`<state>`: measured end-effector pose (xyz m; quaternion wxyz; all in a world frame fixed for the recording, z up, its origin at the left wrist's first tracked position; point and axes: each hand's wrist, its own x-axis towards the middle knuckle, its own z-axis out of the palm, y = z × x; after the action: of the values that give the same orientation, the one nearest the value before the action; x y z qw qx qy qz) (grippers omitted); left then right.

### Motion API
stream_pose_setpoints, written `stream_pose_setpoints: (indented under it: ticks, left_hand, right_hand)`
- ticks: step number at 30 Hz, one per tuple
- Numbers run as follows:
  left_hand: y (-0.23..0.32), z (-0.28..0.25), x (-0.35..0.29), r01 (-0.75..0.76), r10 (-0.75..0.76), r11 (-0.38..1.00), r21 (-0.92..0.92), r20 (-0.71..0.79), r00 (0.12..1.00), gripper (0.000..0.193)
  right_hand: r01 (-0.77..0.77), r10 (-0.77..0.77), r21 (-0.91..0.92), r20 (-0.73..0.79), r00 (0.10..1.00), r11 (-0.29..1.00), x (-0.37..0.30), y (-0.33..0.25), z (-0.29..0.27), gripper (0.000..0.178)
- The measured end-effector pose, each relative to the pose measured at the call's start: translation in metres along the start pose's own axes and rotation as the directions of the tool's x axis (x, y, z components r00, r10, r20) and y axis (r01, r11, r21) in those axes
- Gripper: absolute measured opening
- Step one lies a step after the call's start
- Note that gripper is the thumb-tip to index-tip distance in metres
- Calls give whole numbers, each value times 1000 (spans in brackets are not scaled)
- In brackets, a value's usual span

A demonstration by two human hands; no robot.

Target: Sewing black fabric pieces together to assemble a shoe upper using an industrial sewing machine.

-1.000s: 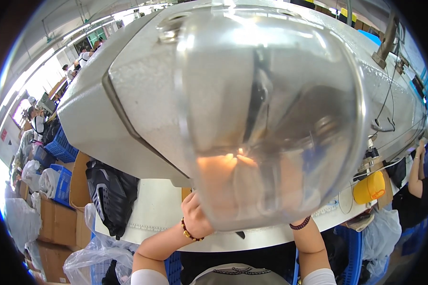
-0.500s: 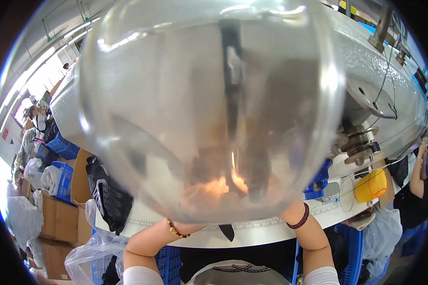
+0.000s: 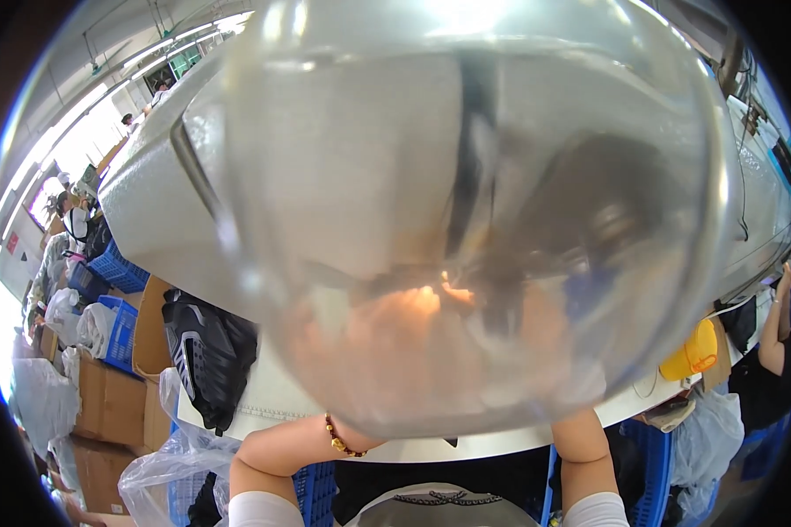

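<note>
A large, rounded, see-through cover point(image 3: 483, 202) fills the middle of the head view, very close and out of focus. Behind it, both of my hands look smeared. My left hand point(image 3: 391, 316) reaches in under a beaded bracelet, its fingers a pale, bright blur at the middle. Close to them, part of my right hand point(image 3: 455, 292) catches the light. Whether either hand grips anything is hidden by the blur. A dark upright strip point(image 3: 473, 132) shows through the cover above the hands. The tip of a dark piece point(image 3: 451, 442) pokes past the table's front edge.
Black shoe uppers point(image 3: 206, 360) lie on the white table point(image 3: 277, 400) at left. A pale machine body point(image 3: 158, 198) stretches behind the cover. A yellow container point(image 3: 693, 351) stands at right, near another person's arm point(image 3: 772, 329). Cardboard boxes point(image 3: 110, 400) and blue crates point(image 3: 121, 334) stand at left.
The see-through cover sits farther right in the view, hiding the machine's metal parts and my right bracelet. My hands appear slightly higher behind it. Less of the dark pointed piece shows.
</note>
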<state>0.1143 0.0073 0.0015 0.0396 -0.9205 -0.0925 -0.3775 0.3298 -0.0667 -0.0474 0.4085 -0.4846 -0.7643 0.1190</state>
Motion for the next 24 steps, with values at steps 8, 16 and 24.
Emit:
stream_pose_setpoints:
  ticks: [8,16,24]
  left_hand:
    - [-17,-10,-2,1,5,999,-48,120,993,30]
    - [-45,-19,2,2,35,985,-171,215,976,42]
    - [-61,-17,5,147,-28,924,-353,321,947,41]
  right_hand:
    - [-8,-6,-291,-46,999,957,3,-11,4,29]
    - [-48,-40,-349,-241,970,936,9,-37,34,31]
    - [-161,53,-302,-337,940,940,0,-53,37,32]
